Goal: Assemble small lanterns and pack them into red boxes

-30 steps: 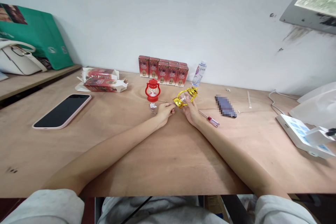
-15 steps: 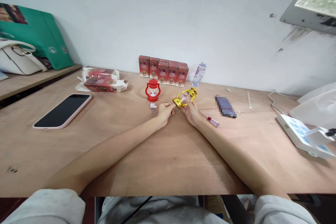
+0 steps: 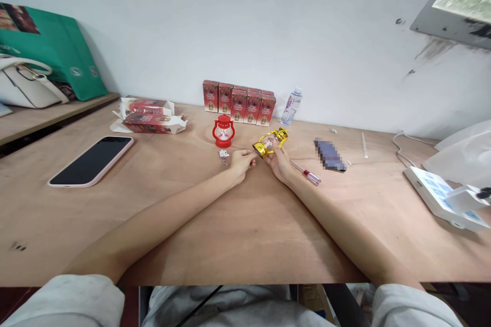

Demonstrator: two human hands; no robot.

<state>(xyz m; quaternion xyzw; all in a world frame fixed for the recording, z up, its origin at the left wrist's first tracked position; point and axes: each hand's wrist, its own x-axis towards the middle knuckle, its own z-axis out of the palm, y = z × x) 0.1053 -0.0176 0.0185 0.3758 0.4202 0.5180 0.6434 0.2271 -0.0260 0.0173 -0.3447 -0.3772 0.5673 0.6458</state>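
Note:
A small gold lantern (image 3: 270, 142) with a clear globe lies tilted in my right hand (image 3: 281, 163), its base turned toward my left hand. My left hand (image 3: 242, 165) is closed in a pinch right by the lantern's base; what its fingertips hold is too small to make out. Behind my left hand a red lantern (image 3: 223, 132) stands upright. Several small metal hooks and a white piece (image 3: 223, 155) lie in front of it. Beside my right wrist rests a screwdriver (image 3: 307, 172) with a clear and red handle.
Red boxes (image 3: 238, 104) and a water bottle (image 3: 291, 107) stand along the wall. Opened boxes (image 3: 151, 121) and a pink-cased phone (image 3: 92, 162) lie left. A pixelated dark object (image 3: 330, 155) and a white power strip (image 3: 441, 199) are on the right.
Almost nothing differs. The gold lantern stays tilted in my right hand, and my left hand keeps its pinch at the base.

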